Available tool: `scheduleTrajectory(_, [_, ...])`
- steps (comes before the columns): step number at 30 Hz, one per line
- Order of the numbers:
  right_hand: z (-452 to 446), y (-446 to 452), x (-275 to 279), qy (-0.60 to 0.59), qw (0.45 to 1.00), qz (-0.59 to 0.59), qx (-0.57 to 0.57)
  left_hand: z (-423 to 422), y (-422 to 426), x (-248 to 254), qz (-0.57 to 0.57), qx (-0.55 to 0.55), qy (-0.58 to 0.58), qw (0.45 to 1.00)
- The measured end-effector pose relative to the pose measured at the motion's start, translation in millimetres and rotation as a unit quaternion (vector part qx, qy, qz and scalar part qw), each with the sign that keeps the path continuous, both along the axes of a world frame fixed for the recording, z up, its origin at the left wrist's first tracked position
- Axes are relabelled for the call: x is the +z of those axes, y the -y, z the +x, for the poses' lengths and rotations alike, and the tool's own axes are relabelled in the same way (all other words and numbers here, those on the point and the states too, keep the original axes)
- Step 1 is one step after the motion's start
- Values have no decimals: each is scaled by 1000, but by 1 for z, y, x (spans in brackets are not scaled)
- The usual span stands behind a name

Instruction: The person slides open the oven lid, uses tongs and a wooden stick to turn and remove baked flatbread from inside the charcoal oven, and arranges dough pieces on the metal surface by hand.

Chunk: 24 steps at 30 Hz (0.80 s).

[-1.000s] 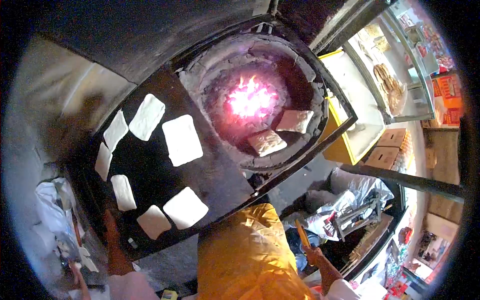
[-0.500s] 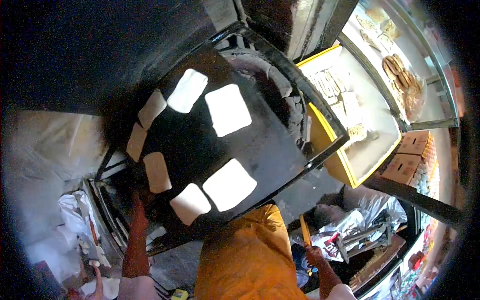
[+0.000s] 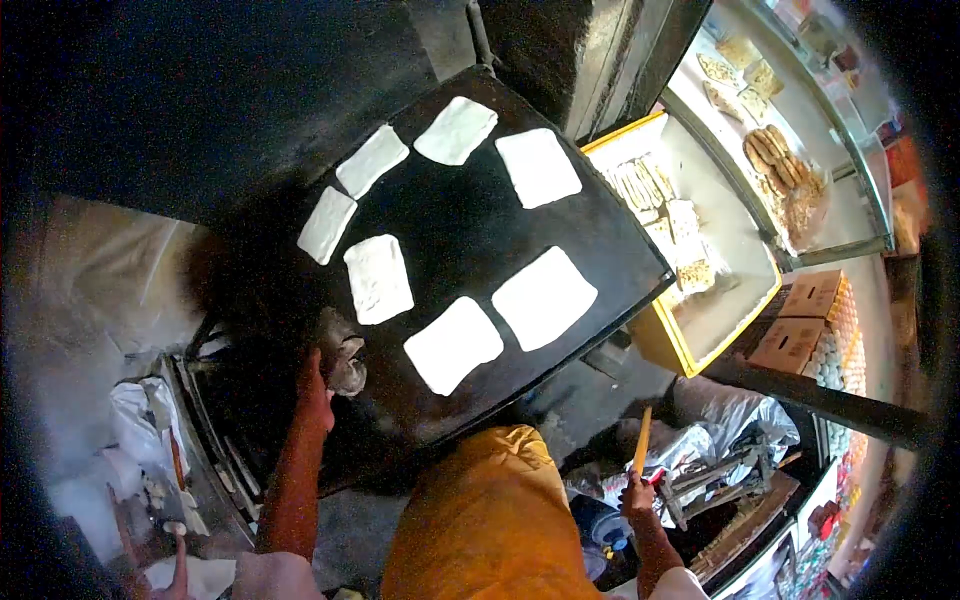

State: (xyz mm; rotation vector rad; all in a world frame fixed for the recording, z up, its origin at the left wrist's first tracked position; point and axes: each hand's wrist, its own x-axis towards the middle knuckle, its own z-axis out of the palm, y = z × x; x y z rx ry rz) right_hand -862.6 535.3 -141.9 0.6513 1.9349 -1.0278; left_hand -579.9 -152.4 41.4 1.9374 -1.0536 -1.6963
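Note:
In the head view, my left hand (image 3: pixel 318 395) is closed around a bunched grey rag (image 3: pixel 345 358), which presses against the near left edge of a black griddle plate (image 3: pixel 445 235). Several flat white dough pieces (image 3: pixel 453 345) lie in a ring on the plate, apart from each other. Low on the right, my right hand (image 3: pixel 637 497) grips a flat wooden stick (image 3: pixel 643 440) that points up, away from the plate. The hand covers the stick's lower end. My orange apron (image 3: pixel 490 515) stands between my arms.
A yellow-rimmed bin (image 3: pixel 690 360) with flatbreads (image 3: pixel 685 220) adjoins the plate's right side. Beyond it are a glass display case (image 3: pixel 840 210) and cartons beside stacked eggs (image 3: pixel 840 330). Another person's hand (image 3: pixel 178 560) shows at lower left.
The plate has slid toward the upper right with its dough pieces, covering the ashy opening beside it. My left hand has moved up and right; the rag now shows. The stick is more upright.

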Motion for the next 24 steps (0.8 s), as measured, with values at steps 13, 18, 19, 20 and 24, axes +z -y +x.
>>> scheduleTrajectory(13, [195, 260, 224, -221, 888, -330, 230, 80, -199, 46, -44, -437, -239, 866])
scheduleTrajectory(18, [321, 313, 303, -124, 825, -392, 388, 184, -233, 82, 84, -359, -334, 867])
scheduleTrajectory(19, [334, 318, 296, -95, 804, -413, 417, 204, -234, 84, 81, -358, -336, 867])
scheduleTrajectory(20, [343, 315, 293, -96, 801, -413, 423, 223, -234, 83, 62, -297, -349, 887])
scheduleTrajectory(24, [352, 303, 303, -194, 722, -171, 641, 335, -218, 40, 30, -26, -360, 932])
